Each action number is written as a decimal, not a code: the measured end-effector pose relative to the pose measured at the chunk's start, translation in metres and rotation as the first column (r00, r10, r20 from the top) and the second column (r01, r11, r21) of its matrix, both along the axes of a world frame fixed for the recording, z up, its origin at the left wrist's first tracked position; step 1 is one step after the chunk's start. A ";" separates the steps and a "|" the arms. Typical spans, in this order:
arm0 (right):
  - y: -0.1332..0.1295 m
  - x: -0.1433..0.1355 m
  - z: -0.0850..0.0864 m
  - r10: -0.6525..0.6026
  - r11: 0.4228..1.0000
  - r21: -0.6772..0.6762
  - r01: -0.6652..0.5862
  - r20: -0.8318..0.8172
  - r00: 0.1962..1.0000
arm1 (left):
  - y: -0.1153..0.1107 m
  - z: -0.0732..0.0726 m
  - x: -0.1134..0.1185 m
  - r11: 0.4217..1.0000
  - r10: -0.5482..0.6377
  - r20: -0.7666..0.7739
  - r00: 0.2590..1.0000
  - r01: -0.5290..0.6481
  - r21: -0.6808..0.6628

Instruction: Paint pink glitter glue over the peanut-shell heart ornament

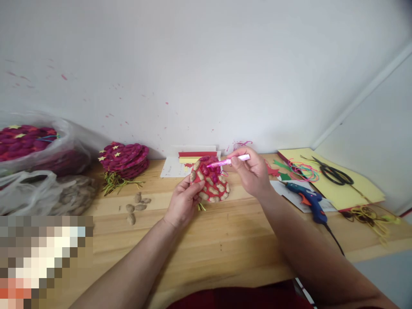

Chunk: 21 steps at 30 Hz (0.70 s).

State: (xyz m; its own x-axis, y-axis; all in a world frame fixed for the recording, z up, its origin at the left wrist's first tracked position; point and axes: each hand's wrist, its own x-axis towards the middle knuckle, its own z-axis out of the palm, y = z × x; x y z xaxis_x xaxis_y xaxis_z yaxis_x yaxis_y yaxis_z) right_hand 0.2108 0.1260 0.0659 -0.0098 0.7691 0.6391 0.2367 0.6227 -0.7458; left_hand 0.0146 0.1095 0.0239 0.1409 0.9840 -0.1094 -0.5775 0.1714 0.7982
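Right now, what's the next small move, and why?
Probably shift the tool in the right hand to a neighbouring tan peanut: its tip is at pink ones, lower ones look uncoloured, and the left hand holds the disc.

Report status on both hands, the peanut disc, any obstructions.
Left hand holds red peanut disc. Right hand holds pink brush or pen over it. Some peanuts pink, others bare. Nothing visibly blocking.

The person's bare left forearm (128, 262) slants up from the lower left, ending in a bare left grip (183, 201), thumb pointing right and fingers curled. The bare right forearm (309, 257) rises from the lower right; the bare right grip (252, 174) sits higher, thumb and forefinger pinching, the hands apart.
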 end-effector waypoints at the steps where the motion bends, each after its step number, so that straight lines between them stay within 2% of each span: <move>1: 0.001 0.000 0.001 -0.025 1.000 0.010 0.025 -0.028 0.999 | 0.001 -0.001 0.001 1.000 0.008 0.000 1.000 -0.008 -0.001; 4: 0.011 0.007 0.000 -0.146 0.988 0.032 0.151 -0.127 0.981 | 0.002 -0.004 0.003 0.999 0.030 -0.024 0.999 -0.031 -0.027; 7: 0.026 0.027 -0.002 -0.315 0.947 0.006 0.321 -0.169 0.934 | 0.002 -0.005 0.007 0.998 0.031 -0.044 0.999 -0.033 -0.049; 10: 0.044 0.054 0.000 -0.558 0.829 -0.004 0.559 -0.034 0.829 | 0.001 -0.005 0.009 0.999 0.028 -0.036 0.999 -0.029 -0.042; 12: 0.055 0.069 0.005 -0.693 0.709 0.000 0.705 0.182 0.698 | 0.001 -0.005 0.009 0.999 0.037 -0.045 0.998 -0.039 -0.036; 13: 0.061 0.075 0.007 -0.720 0.656 0.007 0.755 0.309 0.622 | 0.001 -0.006 0.009 0.999 0.040 -0.056 0.998 -0.042 -0.034; 15: 0.073 0.081 0.013 -0.702 0.617 0.004 0.787 0.457 0.547 | 0.002 -0.007 0.008 0.999 0.036 -0.079 0.996 -0.039 -0.031; 21: 0.105 0.074 0.013 -0.523 0.602 -0.050 0.797 0.730 0.441 | 0.005 -0.011 0.007 0.999 0.029 -0.107 0.994 -0.031 -0.018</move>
